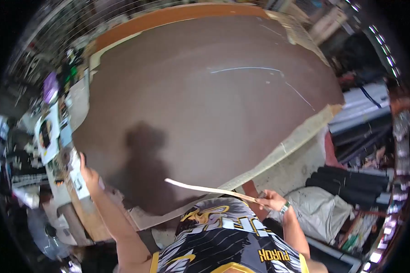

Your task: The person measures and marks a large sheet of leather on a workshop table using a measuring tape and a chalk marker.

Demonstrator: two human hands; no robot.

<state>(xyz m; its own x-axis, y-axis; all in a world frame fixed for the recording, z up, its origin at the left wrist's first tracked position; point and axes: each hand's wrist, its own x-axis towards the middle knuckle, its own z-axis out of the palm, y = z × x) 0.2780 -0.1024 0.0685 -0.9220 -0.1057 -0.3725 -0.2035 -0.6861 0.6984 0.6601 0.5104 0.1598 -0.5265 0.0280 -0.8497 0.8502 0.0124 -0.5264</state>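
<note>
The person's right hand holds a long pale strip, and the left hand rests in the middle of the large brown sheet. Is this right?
Not quite. The head view shows the left hand at the left edge of the large brown sheet, not in its middle. The right hand does hold the long pale strip.

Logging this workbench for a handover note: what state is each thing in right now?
brown sheet: spread flat, marked with chalk lines.
pale strip: lifted over the sheet's near edge, held at one end.
right hand: closed on the pale strip.
left hand: at the sheet's left edge; grip unclear.
dark rolls: rolled up, lying stacked at the right.
</note>
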